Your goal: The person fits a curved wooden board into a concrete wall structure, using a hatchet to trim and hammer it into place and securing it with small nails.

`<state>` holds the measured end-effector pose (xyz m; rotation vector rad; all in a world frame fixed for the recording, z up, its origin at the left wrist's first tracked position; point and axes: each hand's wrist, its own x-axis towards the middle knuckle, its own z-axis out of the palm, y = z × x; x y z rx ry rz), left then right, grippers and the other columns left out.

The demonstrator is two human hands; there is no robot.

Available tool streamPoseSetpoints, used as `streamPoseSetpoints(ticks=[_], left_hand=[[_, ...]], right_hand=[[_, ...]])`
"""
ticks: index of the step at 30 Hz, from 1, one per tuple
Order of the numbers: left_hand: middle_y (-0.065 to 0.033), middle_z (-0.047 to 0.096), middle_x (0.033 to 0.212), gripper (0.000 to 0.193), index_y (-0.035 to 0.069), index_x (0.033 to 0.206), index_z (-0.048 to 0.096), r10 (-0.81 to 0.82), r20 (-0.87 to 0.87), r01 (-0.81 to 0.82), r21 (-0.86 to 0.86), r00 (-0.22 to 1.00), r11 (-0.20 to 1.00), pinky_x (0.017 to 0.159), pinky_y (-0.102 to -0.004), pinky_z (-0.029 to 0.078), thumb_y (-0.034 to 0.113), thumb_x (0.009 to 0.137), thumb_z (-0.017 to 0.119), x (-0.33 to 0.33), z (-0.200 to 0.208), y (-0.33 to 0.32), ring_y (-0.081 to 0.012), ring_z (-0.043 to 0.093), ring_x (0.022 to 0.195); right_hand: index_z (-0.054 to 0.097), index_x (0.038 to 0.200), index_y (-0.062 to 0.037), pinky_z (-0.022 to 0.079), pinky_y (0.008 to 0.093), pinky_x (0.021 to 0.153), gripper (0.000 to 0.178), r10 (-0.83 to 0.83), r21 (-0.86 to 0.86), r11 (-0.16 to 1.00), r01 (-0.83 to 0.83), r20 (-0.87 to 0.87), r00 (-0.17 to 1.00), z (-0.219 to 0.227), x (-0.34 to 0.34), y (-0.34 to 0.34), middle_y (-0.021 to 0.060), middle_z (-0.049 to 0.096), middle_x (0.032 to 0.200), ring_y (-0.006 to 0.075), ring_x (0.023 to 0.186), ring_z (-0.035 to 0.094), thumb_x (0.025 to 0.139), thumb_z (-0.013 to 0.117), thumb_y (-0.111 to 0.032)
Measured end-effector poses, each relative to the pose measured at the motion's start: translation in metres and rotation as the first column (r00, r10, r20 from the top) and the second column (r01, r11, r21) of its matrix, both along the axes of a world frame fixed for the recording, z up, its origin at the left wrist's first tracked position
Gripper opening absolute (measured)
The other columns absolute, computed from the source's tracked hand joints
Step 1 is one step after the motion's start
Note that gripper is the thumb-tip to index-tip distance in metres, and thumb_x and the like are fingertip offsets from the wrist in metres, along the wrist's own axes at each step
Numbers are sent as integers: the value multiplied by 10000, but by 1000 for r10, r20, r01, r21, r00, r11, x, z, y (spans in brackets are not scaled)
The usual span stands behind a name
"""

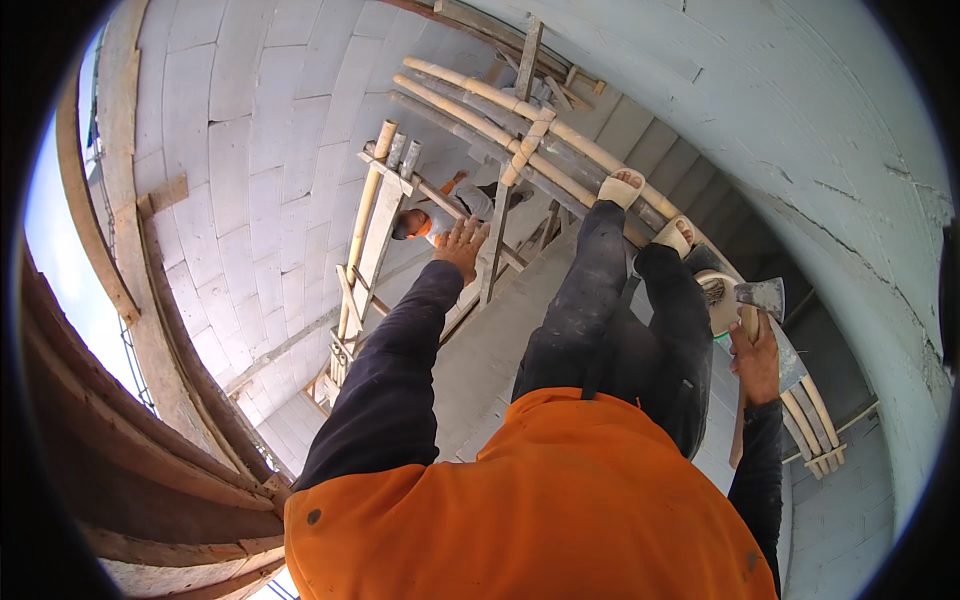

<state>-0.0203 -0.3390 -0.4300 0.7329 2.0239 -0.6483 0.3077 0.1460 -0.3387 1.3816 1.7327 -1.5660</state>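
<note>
My left hand (460, 250) is stretched out in front of me with its fingers apart and nothing in it. From this view it overlaps a wooden rail of the scaffold, and I cannot tell whether it touches. At the right, my right hand (757, 358) is closed round the wooden handle of a hatchet (763, 297). The hatchet's grey metal head points up, just above my fist. Behind it stands a pale bucket (718, 322), partly hidden, with a dark bristly thing inside.
My sandalled feet (624, 187) stand on a scaffold of bamboo poles (480, 122) and boards. Far below, a co-worker (440, 215) is beside another trestle (372, 220). Stairs (665, 150) descend behind the scaffold. Block walls (270, 130) rise around, and curved timber (165, 330) is at the left.
</note>
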Motion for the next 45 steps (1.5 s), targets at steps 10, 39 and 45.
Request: streamPoseSetpoints(ticks=[10, 39, 45], left_hand=[[-45, 732, 1221, 289, 222, 1234, 731, -288, 57, 288, 4, 956, 958, 1110, -527, 422, 261, 992, 578, -61, -37, -42, -291, 648, 1202], [-46, 732, 1051, 357, -29, 1246, 700, 459, 365, -535, 781, 810, 323, 790, -274, 493, 257, 1032, 685, -10, 393, 175, -108, 608, 871], [-39, 724, 989, 360, 33, 1174, 667, 319, 583, -636, 766, 747, 90, 695, -301, 500, 361, 1027, 693, -63, 357, 182, -137, 651, 821]], right_hand=[[599, 1274, -16, 494, 327, 494, 387, -84, -62, 993, 98, 207, 975, -18, 32, -24, 99, 632, 761, 163, 533, 603, 978, 657, -260], [696, 1018, -14, 460, 320, 417, 247, -503, -292, 830, 475, -23, 864, 18, 81, 7, 94, 709, 816, 132, 485, 561, 908, 781, -219], [639, 1210, -25, 478, 318, 423, 416, -943, -402, 268, 875, 76, 324, -27, 158, -11, 206, 765, 985, 149, 464, 513, 938, 773, -309]])
